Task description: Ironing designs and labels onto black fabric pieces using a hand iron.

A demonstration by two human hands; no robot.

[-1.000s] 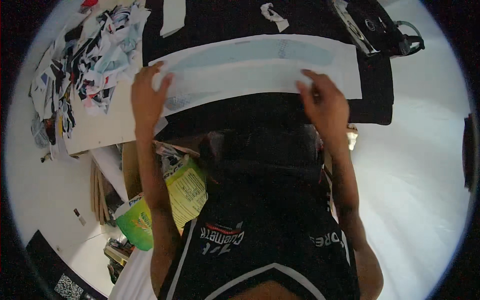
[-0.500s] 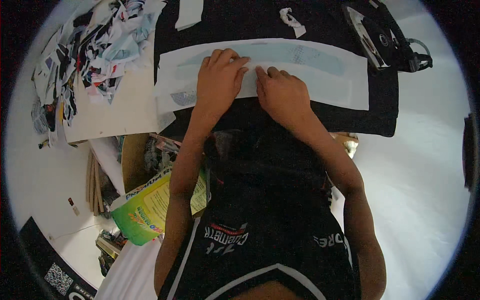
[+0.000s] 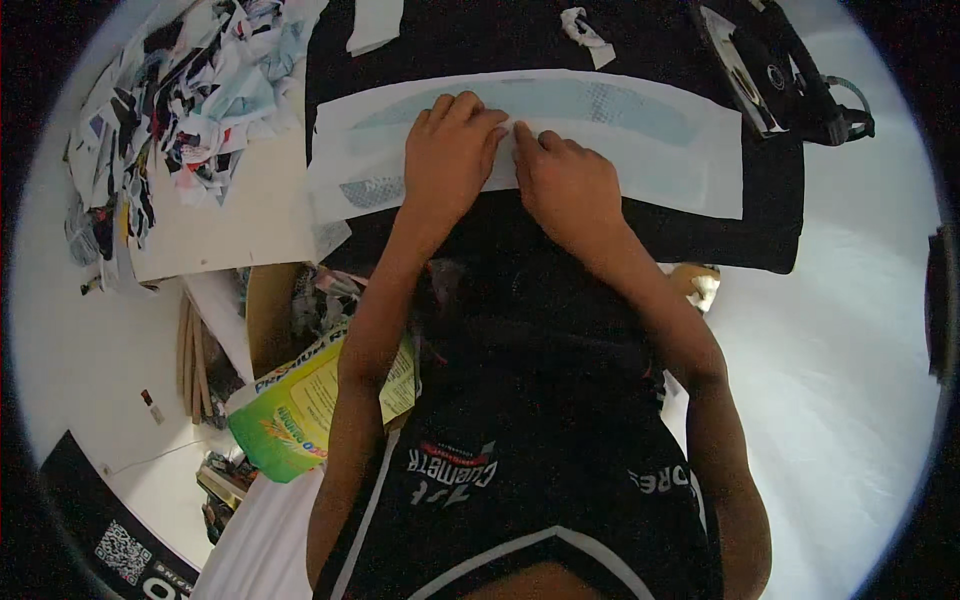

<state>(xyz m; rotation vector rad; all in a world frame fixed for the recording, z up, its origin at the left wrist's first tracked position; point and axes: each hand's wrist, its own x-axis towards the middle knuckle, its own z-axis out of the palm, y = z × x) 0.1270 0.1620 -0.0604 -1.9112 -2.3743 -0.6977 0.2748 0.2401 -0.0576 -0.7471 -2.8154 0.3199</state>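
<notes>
A black cloth (image 3: 770, 200) covered the work surface, its far side cut off by the top of the view. To its left lay a heap of fabric scraps (image 3: 215, 95), too tangled to tell piece from piece and cropped at the upper edge. The long white strip (image 3: 560, 105), with pale blue and dotted patches, was spread crosswise on the black cloth; both hands lay over its middle, hiding part of its near edge. Below the surface, a green and yellow sack (image 3: 310, 410) was partly covered by the left forearm. At the upper right, an iron (image 3: 770, 75) rested with its shiny plate turned left, its upper end running to the border of the view.

The left hand (image 3: 450, 155) was half closed over the strip, fingers bent, thumb and forefinger tips close together. The right hand (image 3: 570, 185) was curled more tightly just beside it, forefinger pointing forward onto the strip. The fingers hid whether either hand pinched the material or only pressed on it. Beyond them lay a white offcut (image 3: 376, 22), cropped at the top, and a smaller twisted white scrap (image 3: 587, 36).
</notes>
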